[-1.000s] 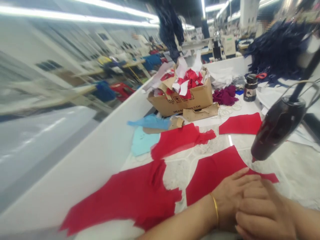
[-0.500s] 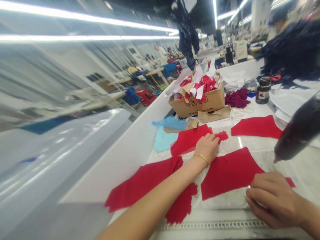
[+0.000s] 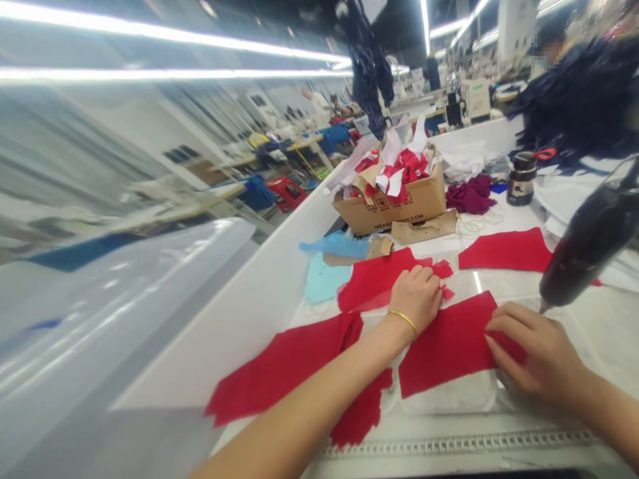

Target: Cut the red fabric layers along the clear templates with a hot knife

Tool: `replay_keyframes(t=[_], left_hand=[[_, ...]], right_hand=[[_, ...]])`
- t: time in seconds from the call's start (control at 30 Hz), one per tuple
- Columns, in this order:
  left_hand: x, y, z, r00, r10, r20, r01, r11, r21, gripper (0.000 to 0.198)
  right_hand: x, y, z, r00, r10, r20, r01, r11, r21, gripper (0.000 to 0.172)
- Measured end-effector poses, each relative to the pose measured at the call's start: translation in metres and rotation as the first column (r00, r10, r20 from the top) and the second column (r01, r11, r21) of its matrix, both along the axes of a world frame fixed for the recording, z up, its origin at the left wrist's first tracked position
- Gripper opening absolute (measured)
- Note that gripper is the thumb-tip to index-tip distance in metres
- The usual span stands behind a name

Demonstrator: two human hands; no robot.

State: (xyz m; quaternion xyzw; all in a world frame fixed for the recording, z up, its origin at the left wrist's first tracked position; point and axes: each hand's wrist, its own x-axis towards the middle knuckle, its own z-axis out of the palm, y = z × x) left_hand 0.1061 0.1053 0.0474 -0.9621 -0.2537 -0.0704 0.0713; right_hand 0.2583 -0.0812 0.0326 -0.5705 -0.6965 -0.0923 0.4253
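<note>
My left hand (image 3: 417,293), a gold bangle at its wrist, lies over the right end of a red fabric piece (image 3: 374,283). Its fingers are curled down onto the cloth, and their tips are partly hidden. My right hand (image 3: 539,349) is at the right part of another red fabric piece (image 3: 444,349) lying flat on the table. Thumb and forefinger are close together at this cloth, closed on it as far as I can see. To the left, more red fabric pieces (image 3: 289,359) lie overlapped beneath my left forearm.
A dark, bottle-shaped tool (image 3: 582,243) hangs at right, its tip close above my right hand. Behind are a cardboard box (image 3: 394,209) of scraps, a dark jar (image 3: 522,179), light-blue cloth (image 3: 327,276) and another red piece (image 3: 506,249). A white raised edge (image 3: 239,293) bounds the table's left.
My right hand has moved up and slightly left, from the front edge of the red piece onto its right part. My left hand has stayed nearly in place on its cloth.
</note>
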Motion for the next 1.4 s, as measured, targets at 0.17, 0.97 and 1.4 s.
replay_keyframes(t=[0.17,0.97,1.4], left_hand=[[0.004,-0.034,0.007,0.996,-0.071,0.051,0.073,0.997,-0.037,0.013],[-0.046,-0.016,-0.013,0.992,-0.069,0.106,0.052,0.986,0.159,0.019],[-0.016,-0.059,-0.025,0.962,-0.179,0.204,0.149,0.977,0.154,0.01]], right_hand=[[-0.002,0.002,-0.004,0.996,0.035,0.079,-0.028,0.996,-0.082,0.024],[0.008,-0.004,0.001,0.997,-0.065,0.049,0.064,0.997,0.032,0.022],[0.013,-0.024,0.024,0.998,-0.062,-0.02,0.06,0.996,-0.063,0.016]])
